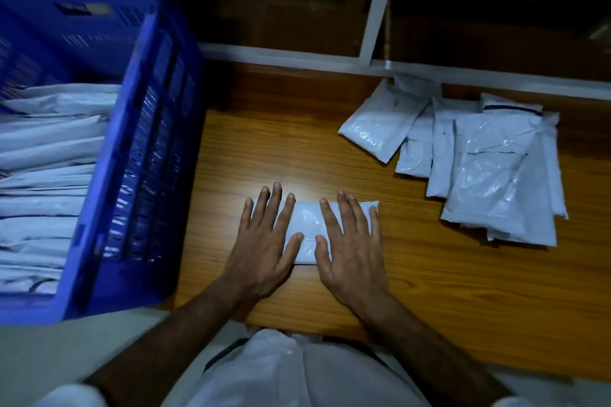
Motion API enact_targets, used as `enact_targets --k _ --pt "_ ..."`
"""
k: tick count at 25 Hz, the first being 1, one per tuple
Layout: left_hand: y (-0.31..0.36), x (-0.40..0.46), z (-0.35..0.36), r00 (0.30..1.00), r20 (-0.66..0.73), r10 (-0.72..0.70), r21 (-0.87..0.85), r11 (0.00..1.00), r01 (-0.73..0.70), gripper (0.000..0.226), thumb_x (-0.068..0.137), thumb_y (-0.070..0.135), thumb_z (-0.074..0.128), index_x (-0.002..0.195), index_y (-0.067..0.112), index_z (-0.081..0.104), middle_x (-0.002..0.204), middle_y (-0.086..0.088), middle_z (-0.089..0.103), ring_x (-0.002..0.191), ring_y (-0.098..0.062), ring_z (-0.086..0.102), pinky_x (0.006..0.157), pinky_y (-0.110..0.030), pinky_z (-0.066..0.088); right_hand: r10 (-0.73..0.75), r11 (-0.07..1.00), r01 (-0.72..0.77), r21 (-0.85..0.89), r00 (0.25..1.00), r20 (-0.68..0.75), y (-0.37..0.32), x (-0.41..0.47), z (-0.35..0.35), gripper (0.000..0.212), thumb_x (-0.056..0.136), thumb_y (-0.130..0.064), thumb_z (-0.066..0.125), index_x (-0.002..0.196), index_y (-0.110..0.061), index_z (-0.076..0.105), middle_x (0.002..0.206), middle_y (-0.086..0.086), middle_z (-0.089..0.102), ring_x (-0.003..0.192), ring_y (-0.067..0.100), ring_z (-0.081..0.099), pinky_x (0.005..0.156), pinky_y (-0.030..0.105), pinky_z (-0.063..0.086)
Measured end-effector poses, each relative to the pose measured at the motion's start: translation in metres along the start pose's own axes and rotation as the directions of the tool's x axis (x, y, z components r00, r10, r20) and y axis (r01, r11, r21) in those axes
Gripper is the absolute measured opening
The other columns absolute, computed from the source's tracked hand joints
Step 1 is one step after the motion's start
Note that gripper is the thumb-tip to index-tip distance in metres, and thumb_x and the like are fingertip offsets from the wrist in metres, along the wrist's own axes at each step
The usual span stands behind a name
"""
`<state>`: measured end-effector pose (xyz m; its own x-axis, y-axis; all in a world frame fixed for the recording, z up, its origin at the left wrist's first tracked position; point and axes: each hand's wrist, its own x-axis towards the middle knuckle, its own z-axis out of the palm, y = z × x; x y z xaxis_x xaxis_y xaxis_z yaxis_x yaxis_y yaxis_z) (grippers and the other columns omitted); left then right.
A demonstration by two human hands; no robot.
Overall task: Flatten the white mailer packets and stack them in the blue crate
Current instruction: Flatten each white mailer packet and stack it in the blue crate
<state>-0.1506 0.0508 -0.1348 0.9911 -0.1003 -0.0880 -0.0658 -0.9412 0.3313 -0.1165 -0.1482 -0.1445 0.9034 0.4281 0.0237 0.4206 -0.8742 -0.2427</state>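
White mailer packet on wooden table, pressed under flat left hand and right hand, fingers straight, side by side; blue crate left.

The person wears a white garment, loose and softly creased, which fills the bottom middle of the view and shows a vertical fold or seam down its front. Short white sleeves show at the bottom corners, the left sleeve and the right sleeve, each ending above the elbow so that both forearms are bare. The left hand and right hand are bare too, with no gloves, rings, watch or wristband visible.
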Motion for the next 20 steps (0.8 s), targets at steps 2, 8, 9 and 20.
enact_targets --k 2,8,9,20 --pt "-0.004 -0.007 -0.010 0.987 0.070 0.143 -0.041 0.989 -0.141 0.079 0.106 0.056 0.036 0.164 0.019 -0.003 0.170 -0.007 -0.016 0.157 -0.023 -0.016 0.127 -0.050 -0.004 -0.013 0.997 0.012 0.074 1.000 0.024 0.004 0.003 -0.004 0.063 0.106 -0.045 0.035 0.165 -0.024 0.026 0.173 0.009 0.018 0.160 0.022 0.012 0.125 0.058 0.015" --pt "0.000 0.003 -0.023 0.940 0.153 0.305 0.086 0.943 -0.320 0.074 0.106 0.046 0.034 0.163 0.022 -0.008 0.170 -0.017 -0.005 0.158 -0.028 0.002 0.126 -0.046 0.016 -0.095 0.992 0.083 0.093 0.986 0.140 0.020 -0.027 -0.039 0.086 0.097 -0.055 0.049 0.167 -0.026 0.007 0.175 0.006 0.002 0.161 0.017 -0.001 0.129 0.052 0.005" --pt "0.003 0.006 -0.026 0.934 0.142 0.329 0.080 0.936 -0.342 0.075 0.105 0.039 0.038 0.164 0.019 -0.004 0.170 -0.019 0.001 0.157 -0.029 0.009 0.125 -0.044 0.019 -0.110 0.994 0.110 0.009 0.986 0.127 0.017 -0.035 -0.039 0.089 0.096 -0.049 0.053 0.167 -0.023 0.007 0.174 0.011 0.003 0.161 0.023 0.003 0.128 0.055 0.010" --pt "0.017 0.006 -0.101 0.921 0.131 0.367 0.185 0.903 -0.387 0.126 0.079 0.021 0.080 0.162 0.024 -0.014 0.162 -0.013 0.030 0.070 -0.013 0.061 0.059 -0.020 0.043 -0.132 0.984 0.125 -0.127 0.990 -0.049 0.005 -0.020 -0.080 0.091 0.089 -0.028 0.067 0.165 -0.019 0.018 0.163 0.019 0.038 0.129 0.027 0.060 0.125 0.051 0.025"
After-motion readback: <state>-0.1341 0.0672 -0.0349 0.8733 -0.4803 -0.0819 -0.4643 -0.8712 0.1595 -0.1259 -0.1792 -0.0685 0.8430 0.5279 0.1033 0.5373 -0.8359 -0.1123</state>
